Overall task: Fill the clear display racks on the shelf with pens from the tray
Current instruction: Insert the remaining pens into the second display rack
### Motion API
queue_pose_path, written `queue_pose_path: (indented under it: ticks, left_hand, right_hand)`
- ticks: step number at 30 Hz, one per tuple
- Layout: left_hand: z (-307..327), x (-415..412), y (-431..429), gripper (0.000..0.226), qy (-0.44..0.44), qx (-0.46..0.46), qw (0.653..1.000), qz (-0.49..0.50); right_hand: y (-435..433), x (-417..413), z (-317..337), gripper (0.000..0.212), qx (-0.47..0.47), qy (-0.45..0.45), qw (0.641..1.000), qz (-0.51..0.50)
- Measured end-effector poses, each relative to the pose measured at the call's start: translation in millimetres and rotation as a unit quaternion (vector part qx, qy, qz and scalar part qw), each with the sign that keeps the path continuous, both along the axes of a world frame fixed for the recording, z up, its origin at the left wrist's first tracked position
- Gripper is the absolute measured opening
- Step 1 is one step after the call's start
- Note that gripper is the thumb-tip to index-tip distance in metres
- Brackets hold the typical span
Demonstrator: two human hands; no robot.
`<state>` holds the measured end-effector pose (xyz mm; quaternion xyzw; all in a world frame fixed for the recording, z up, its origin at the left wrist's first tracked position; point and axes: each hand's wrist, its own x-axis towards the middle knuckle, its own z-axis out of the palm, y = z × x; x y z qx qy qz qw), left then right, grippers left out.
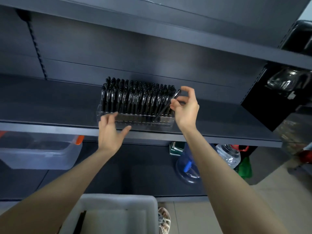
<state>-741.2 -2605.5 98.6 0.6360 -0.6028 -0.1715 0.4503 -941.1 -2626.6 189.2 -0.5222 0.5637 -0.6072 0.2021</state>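
The clear display rack [143, 124] stands on the dark shelf [50, 105]. Its back rows are packed with upright black pens [135, 97], while its front, lowest row looks bare. The right hand [185, 108] is at the rack's right end, its grip a pinch of thumb and forefinger on the upper half of one black pen [166, 106]. The other fingers are lifted clear. That pen leans, cap end up and to the right, with its tip down at the rack's front row, right of the middle. I cannot tell whether the tip is already in a slot.

The left hand [109, 132] is at the rack's front left corner with its grip spread, holding nothing. It is blurred, so whether the fingertips touch the plastic is unclear. The white foam tray [118, 200] sits well below the rack, near the body, with a dark thing at its left side that may be a pen.

The step in hand appears to be seating this pen. To do it well, bring the pen upright before pushing, so the tip finds one slot and does not skid along the row. Lay the left palm against the rack's corner so the light plastic does not slide back. Keep the right knuckles off the neighbouring pens, which stand close enough to tip one another
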Motion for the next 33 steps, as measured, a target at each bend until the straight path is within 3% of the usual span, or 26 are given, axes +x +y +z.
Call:
queue_pose_path:
  ticks: [4, 12, 20, 24, 33]
  left_hand:
    - [-8.4, 17.5, -21.8, 0.081, -0.027, 0.005, 0.995, 0.091]
    - [-21.7, 31.6, -43.8, 0.078, 0.039, 0.036, 0.996, 0.076]
    - [-22.9, 34.8, -40.8, 0.076, 0.023, 0.03, 0.997, 0.073]
    - [-21.7, 34.5, -40.6, 0.078, 0.026, 0.04, 0.996, 0.074]
    - [-10.2, 42.1, -32.3, 0.08, 0.059, 0.067, 0.995, 0.039]
  right_hand:
    - [-24.3, -5.9, -0.4, 0.031, -0.036, 0.081, 0.995, -0.034]
    - [-44.5, -2.8, -22.9, 0.035, -0.08, 0.206, 0.975, -0.025]
    - [-50.5, 1.4, -34.7, 0.033, -0.044, 0.288, 0.956, -0.024]
    - [-49.8, 1.0, -26.8, 0.036, 0.017, 0.337, 0.941, -0.021]
    - [-34.1, 7.6, -28.9, 0.044, 0.068, 0.365, 0.927, -0.047]
